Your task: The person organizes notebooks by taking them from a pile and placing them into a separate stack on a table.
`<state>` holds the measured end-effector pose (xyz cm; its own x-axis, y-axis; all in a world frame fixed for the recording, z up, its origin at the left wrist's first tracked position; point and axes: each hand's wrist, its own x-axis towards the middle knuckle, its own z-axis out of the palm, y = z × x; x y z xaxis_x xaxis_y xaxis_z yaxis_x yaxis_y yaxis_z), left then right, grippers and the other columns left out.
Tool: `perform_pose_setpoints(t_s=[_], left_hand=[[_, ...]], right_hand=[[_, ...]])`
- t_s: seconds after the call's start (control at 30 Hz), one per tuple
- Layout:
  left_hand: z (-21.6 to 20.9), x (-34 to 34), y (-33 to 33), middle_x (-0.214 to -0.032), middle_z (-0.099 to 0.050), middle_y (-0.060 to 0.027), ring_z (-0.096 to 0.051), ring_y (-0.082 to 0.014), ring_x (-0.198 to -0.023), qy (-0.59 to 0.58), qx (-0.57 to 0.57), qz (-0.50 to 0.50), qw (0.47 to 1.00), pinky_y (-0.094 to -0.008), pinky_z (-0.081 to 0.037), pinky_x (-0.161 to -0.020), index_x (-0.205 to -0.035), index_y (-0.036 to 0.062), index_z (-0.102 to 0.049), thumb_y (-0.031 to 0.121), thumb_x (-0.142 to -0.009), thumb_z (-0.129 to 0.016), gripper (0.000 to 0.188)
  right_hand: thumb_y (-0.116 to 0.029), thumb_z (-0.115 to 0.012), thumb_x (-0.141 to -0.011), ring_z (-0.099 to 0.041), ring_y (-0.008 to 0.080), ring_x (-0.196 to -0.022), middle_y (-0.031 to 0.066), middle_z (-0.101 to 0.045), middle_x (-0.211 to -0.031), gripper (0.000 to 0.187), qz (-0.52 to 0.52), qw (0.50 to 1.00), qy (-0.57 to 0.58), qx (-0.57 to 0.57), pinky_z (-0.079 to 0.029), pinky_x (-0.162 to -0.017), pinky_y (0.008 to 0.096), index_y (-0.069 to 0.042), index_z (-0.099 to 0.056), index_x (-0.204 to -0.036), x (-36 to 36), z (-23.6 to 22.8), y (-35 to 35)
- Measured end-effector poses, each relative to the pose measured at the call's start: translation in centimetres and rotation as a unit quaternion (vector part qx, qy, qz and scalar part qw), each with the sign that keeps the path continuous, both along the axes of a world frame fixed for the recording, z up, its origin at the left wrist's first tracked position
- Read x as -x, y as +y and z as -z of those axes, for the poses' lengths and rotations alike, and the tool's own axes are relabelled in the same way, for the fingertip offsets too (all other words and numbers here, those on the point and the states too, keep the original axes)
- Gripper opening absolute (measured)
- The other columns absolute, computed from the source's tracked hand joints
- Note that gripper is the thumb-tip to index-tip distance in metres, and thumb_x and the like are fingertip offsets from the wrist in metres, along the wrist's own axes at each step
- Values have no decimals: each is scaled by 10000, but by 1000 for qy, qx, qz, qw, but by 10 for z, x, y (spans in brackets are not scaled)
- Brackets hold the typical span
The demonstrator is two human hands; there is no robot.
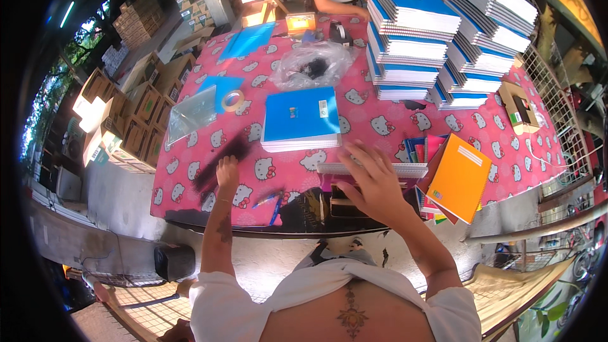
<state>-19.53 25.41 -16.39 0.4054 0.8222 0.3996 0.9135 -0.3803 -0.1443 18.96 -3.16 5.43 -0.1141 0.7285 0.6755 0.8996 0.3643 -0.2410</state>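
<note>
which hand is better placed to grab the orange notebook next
Probably the right hand: it is spread open and nearer the orange notebook, which lies to its right. The left hand is farther away, at a blurred dark object.

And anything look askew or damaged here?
The orange notebook lies slanted over a jumbled pile at the front right, unlike the squared central blue stack. The pink tablecloth also looks ragged where black shows along the front edge.

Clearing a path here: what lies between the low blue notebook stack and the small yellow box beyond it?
The head view shows mainly a crumpled clear plastic bag, something dark inside, between the notebook stack and yellow box.
</note>
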Motion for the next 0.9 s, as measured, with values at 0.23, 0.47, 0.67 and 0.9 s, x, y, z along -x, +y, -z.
perform_pose_setpoints(t_s=[0.23,0.47,0.67,0.9], left_hand=[[-34,-22,-3,-915,-603,-87,-627,-286,-847,-26,-129,48,990,-434,-512,-740,-1003,90,-585,183,-943,-586,110],[-34,-16,6,-874,-621,-90,-640,-297,-809,-5,-53,74,996,-418,-539,-707,-1068,91,-595,151,-947,-579,136],[-90,-60,-32,-971,-595,-156,-655,-331,-863,-43,-11,9,999,-415,-568,-754,-1263,81,-577,76,-895,-605,369],[-184,-223,-203,-1397,-505,-235,-473,-403,-1310,-234,-48,327,914,-555,-370,-1087,-1389,-29,-473,22,-828,-580,573]], right_hand=[[-261,-736,-806,-645,316,-946,99,-630,-1069,349,82,989,-37,116,-473,-891,468,-67,-623,-1073,3,50,21],[-263,-765,-791,-619,325,-1030,105,-628,-1127,433,98,976,42,190,-477,-903,447,-112,-631,-1174,3,50,12],[-282,-811,-793,-522,310,-1224,160,-499,-1345,610,200,977,70,19,-422,-1036,374,-85,-563,-1315,-67,20,-42],[-53,-804,-792,-564,169,-1125,76,-601,-1188,575,-61,749,659,43,-464,-964,326,-57,-539,-1303,-96,122,-55]])
